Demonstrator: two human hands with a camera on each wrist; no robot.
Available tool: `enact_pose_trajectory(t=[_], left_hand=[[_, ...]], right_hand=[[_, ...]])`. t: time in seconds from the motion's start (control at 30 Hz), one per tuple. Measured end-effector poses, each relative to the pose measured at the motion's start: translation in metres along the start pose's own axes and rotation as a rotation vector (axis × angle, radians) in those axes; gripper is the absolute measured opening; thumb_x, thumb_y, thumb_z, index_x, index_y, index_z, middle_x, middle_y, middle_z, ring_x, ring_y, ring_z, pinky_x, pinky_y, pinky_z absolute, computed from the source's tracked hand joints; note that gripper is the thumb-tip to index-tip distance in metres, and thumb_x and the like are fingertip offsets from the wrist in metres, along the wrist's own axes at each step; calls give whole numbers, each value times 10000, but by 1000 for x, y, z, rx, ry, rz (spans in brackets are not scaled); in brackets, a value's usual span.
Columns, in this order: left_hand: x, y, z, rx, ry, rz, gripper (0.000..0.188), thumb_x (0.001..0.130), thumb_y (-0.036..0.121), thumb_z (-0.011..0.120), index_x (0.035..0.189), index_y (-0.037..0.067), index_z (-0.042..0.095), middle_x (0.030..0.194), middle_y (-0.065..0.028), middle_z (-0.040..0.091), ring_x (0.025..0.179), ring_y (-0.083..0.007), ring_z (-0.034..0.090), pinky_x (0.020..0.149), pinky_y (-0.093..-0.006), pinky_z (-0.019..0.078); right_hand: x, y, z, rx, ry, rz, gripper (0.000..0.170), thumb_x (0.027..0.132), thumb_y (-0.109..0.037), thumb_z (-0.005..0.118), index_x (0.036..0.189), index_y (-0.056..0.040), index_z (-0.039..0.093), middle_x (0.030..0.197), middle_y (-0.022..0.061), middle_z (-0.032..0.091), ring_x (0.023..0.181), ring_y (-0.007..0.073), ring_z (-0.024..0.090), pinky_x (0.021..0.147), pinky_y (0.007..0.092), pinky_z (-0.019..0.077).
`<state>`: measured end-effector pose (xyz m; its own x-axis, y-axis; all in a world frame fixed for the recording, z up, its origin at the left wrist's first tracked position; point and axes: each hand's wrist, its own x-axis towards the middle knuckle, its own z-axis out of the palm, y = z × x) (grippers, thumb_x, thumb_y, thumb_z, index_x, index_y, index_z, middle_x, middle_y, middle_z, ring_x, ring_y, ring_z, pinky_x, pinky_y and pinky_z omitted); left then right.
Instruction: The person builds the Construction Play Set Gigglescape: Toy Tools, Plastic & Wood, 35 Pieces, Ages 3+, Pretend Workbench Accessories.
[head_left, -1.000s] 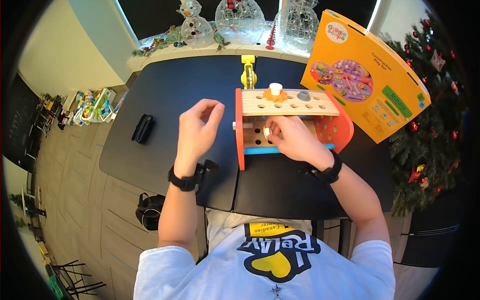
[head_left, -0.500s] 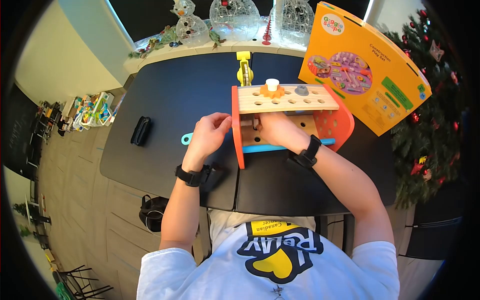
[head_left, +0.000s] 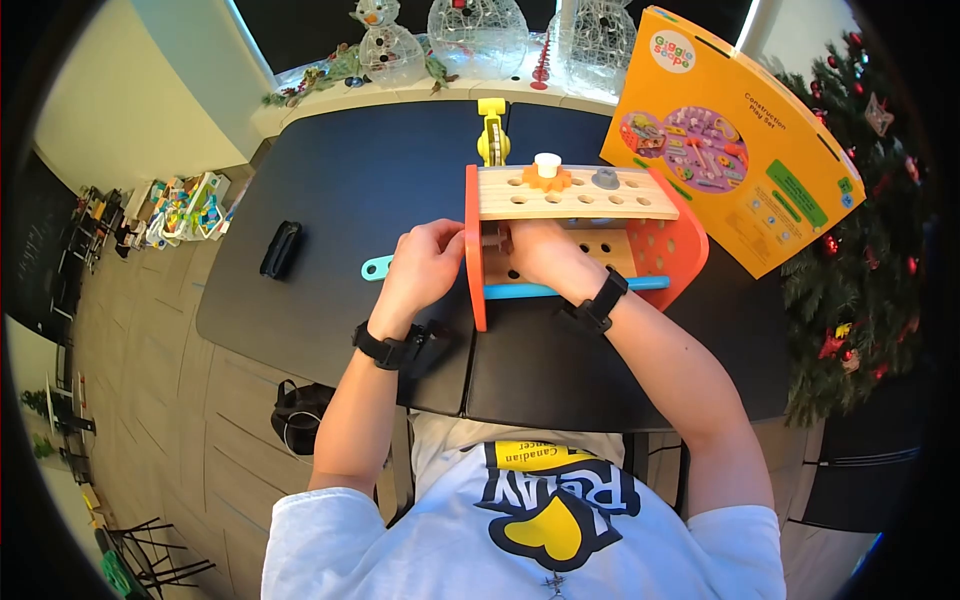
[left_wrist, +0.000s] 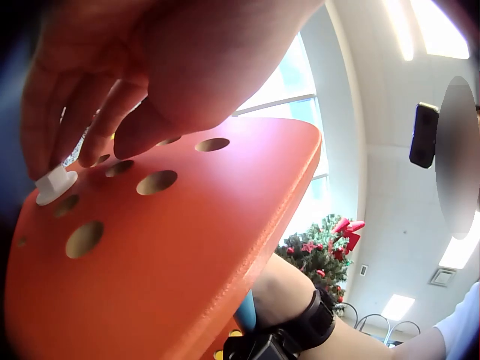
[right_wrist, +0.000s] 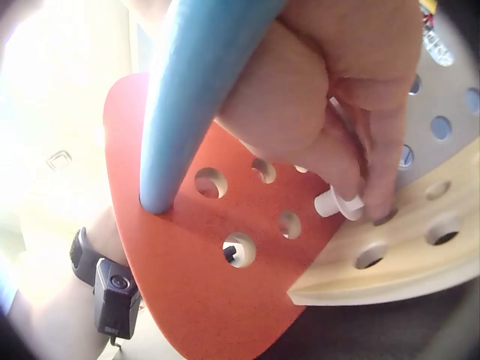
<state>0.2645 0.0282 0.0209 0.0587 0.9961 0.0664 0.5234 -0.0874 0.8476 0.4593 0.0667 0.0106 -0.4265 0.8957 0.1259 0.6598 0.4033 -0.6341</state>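
My left hand (head_left: 422, 268) is at the outer face of the toy bench's red side panel (head_left: 476, 270). Its fingertips grip a white bolt head (left_wrist: 56, 185) against that panel in the left wrist view. From the inside, under the wooden top (head_left: 580, 205), my right hand (head_left: 548, 256) pinches a white nut (right_wrist: 349, 205) at the end of the white bolt's shaft (right_wrist: 325, 203). A turquoise perforated piece (head_left: 376, 268) shows beside my left hand, its other end hidden.
An orange gear with a white peg (head_left: 547, 172) and a grey screw (head_left: 606, 178) sit on the bench top. A blue bar (head_left: 520, 291) crosses its front. Behind stands a yellow tool (head_left: 492, 135), with an orange box (head_left: 730, 140) at the right and a black case (head_left: 282, 250) at the left.
Over the last second, my right hand has moved left inside the bench with the white nut, to the red panel. My left hand has come in to the bolt head, and the turquoise piece has come into view.
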Motion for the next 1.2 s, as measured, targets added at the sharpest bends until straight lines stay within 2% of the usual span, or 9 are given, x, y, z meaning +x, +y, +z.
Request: enact_pose_trajectory(t=[0.23, 0.3, 0.5, 0.6, 0.7, 0.87, 0.97, 1.07, 1.2], left_hand=[[0, -3, 1, 9, -6, 22, 313, 1017, 197, 596, 1158, -52, 723, 991, -227, 771, 908, -349, 752, 839, -400, 566], [0, -4, 0, 17, -7, 26, 310, 1018, 192, 595, 1159, -54, 722, 992, -225, 772, 907, -345, 752, 838, -398, 566], [0, -6, -1, -42, -47, 27, 306, 1023, 187, 601, 1165, -57, 718, 978, -205, 778, 884, -291, 750, 823, -374, 563], [1, -16, 1, -57, -47, 38, 307, 1024, 192, 606, 1166, -57, 717, 967, -196, 781, 871, -268, 746, 817, -367, 562], [-3, -8, -1, -35, -63, 9, 308, 1023, 193, 610, 1165, -59, 716, 962, -194, 781, 863, -261, 744, 813, -367, 562], [-11, -2, 1, -18, -58, -12, 306, 1022, 193, 617, 1154, -65, 714, 948, -190, 780, 850, -251, 742, 796, -357, 559], [-17, -2, 4, -50, -65, 5, 304, 1025, 194, 618, 1150, -65, 715, 937, -186, 780, 837, -245, 740, 779, -349, 556], [-21, -4, 9, -85, -78, 15, 301, 1027, 194, 617, 1147, -63, 717, 937, -186, 781, 835, -247, 741, 771, -349, 557], [-25, 2, 11, -34, -76, 18, 297, 1024, 191, 620, 1145, -62, 718, 930, -190, 780, 837, -252, 748, 767, -349, 560]], right_hand=[[1, 1, 2, -1, 34, -72, 169, 867, 75, 598, 1027, 23, 619, 968, 204, 672, 898, 364, 664, 785, 441, 534], [-1, -9, -8, 184, -51, 70, 194, 868, 71, 601, 1055, 22, 620, 995, 215, 676, 922, 375, 667, 797, 444, 536], [-4, -1, -3, 316, 26, -54, 230, 878, 56, 611, 1105, 22, 633, 1035, 229, 687, 967, 392, 670, 839, 442, 541], [0, -3, -7, 176, -51, 15, 209, 887, 24, 621, 1095, 25, 642, 1042, 237, 692, 995, 399, 670, 849, 449, 541], [-1, -9, -12, 201, -106, 57, 208, 893, -2, 627, 1098, 26, 647, 1049, 238, 696, 1012, 404, 669, 857, 450, 540], [-7, -5, -20, 117, -196, 14, 226, 895, -9, 632, 1118, 16, 651, 1056, 221, 700, 1013, 401, 670, 867, 444, 537], [-9, 9, -18, -85, -210, -16, 205, 900, -11, 628, 1102, 6, 659, 1038, 212, 702, 992, 391, 670, 869, 440, 537], [-12, 21, -18, 2, -227, -89, 170, 906, -12, 625, 1071, -2, 664, 1012, 201, 702, 966, 373, 670, 861, 431, 535], [-12, 27, -17, -75, -309, -19, 158, 899, 1, 627, 1051, 4, 669, 1032, 206, 702, 997, 356, 670, 868, 426, 532]])
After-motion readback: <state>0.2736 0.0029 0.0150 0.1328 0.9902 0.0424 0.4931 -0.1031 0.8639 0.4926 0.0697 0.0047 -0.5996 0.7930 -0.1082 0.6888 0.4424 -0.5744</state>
